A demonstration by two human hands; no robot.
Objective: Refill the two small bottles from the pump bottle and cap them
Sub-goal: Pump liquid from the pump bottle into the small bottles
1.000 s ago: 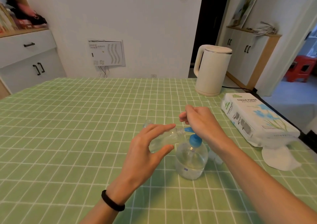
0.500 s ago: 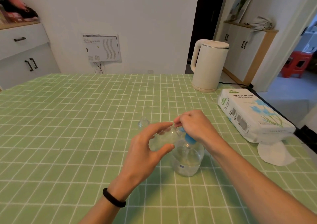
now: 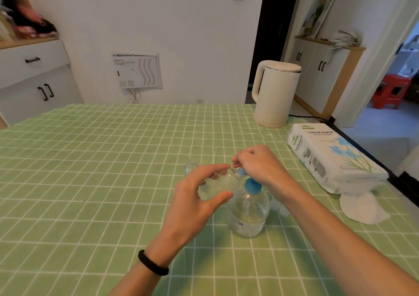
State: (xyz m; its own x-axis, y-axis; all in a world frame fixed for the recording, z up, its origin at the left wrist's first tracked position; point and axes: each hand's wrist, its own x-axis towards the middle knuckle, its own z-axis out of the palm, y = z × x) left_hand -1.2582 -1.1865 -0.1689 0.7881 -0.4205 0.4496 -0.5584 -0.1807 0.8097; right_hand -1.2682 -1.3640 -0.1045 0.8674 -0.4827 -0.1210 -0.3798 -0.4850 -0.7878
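Observation:
A clear pump bottle (image 3: 248,216) with a blue pump head (image 3: 252,185) stands on the green checked tablecloth (image 3: 102,182). My left hand (image 3: 192,205) holds a small clear bottle (image 3: 218,183) tilted on its side, between thumb and fingers, with its mouth at the blue nozzle (image 3: 241,172). Over the pump head, my right hand (image 3: 260,166) has its fingers curled round the nozzle. A second small clear bottle (image 3: 190,165) stands just behind the left fingers. Small translucent caps (image 3: 279,207) lie behind my right forearm, partly hidden.
A cream kettle (image 3: 274,94) stands at the table's far right corner. A pack of tissue paper (image 3: 331,157) and a loose white tissue (image 3: 362,207) lie along the right edge. Cabinets stand against the walls at far left and right.
My right hand has come down closer over the pump nozzle. The left hand keeps the small bottle at the nozzle. The camera view has shifted slightly.

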